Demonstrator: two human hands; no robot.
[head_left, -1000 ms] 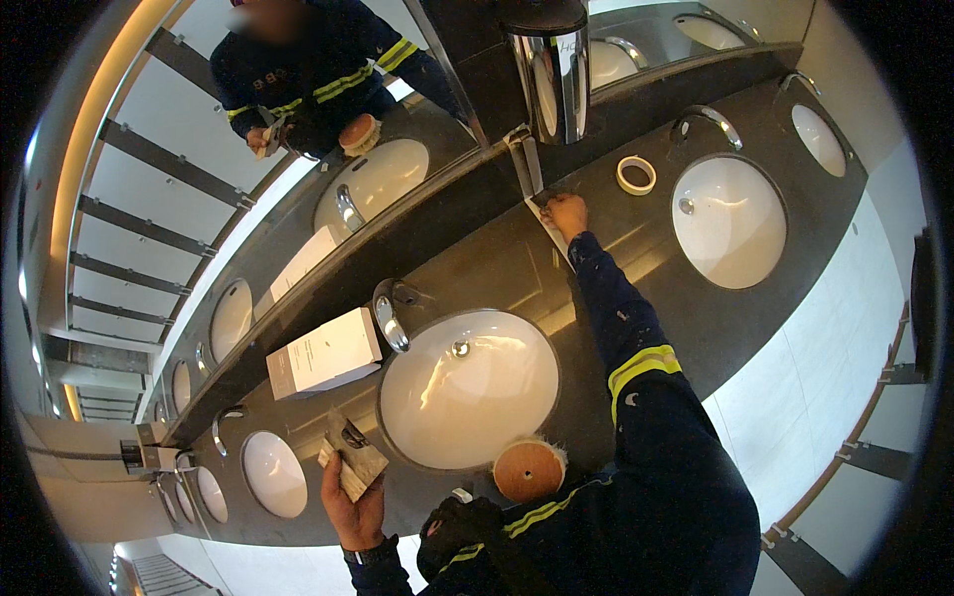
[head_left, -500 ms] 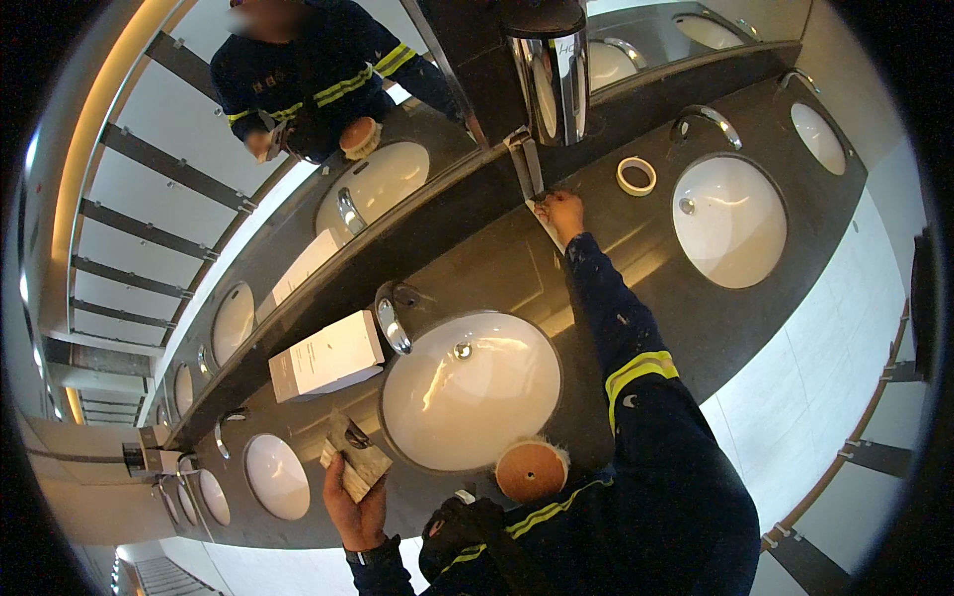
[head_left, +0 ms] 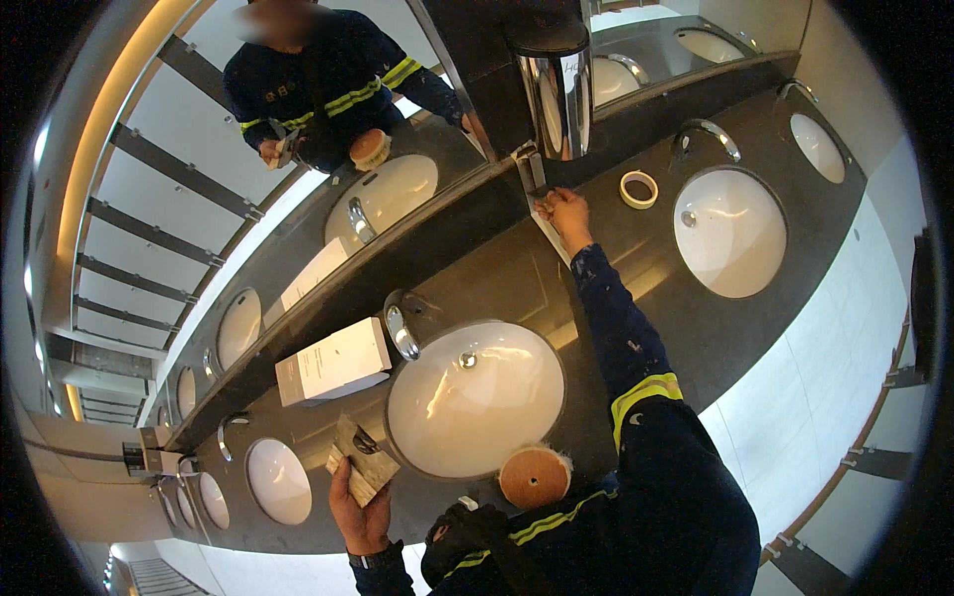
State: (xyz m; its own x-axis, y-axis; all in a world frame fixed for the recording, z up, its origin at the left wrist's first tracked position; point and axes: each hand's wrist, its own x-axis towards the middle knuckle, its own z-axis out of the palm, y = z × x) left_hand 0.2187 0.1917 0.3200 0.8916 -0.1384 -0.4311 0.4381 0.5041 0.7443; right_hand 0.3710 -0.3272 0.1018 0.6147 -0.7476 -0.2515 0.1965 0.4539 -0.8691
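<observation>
My left hand [head_left: 364, 517] grips a flat, worn grey plate [head_left: 365, 459] with a dark slot-like mark and a pale, layered edge; I cannot make out its exact kind. It is held over the counter, left of the large near basin. My right arm reaches forward across the counter. The fingers of my right hand [head_left: 564, 216] are bent and pressed together at a narrow pale strip [head_left: 555, 239], below the chrome dispenser [head_left: 556, 104]. Anything between those fingers is hidden. A round wooden brush [head_left: 535, 478] with pale bristles is by my waist at the counter's front edge.
A dark counter [head_left: 477, 268] holds several white basins with chrome taps. The near basin [head_left: 477, 397] lies between my arms. A white box [head_left: 335, 363] stands by its tap. A tape roll [head_left: 638, 190] lies right of my right hand. A mirror [head_left: 328, 129] rises behind.
My view has shifted slightly, so the counter sits a little lower in the picture. The left hand's plate is turned somewhat. My right hand stays at the pale strip.
</observation>
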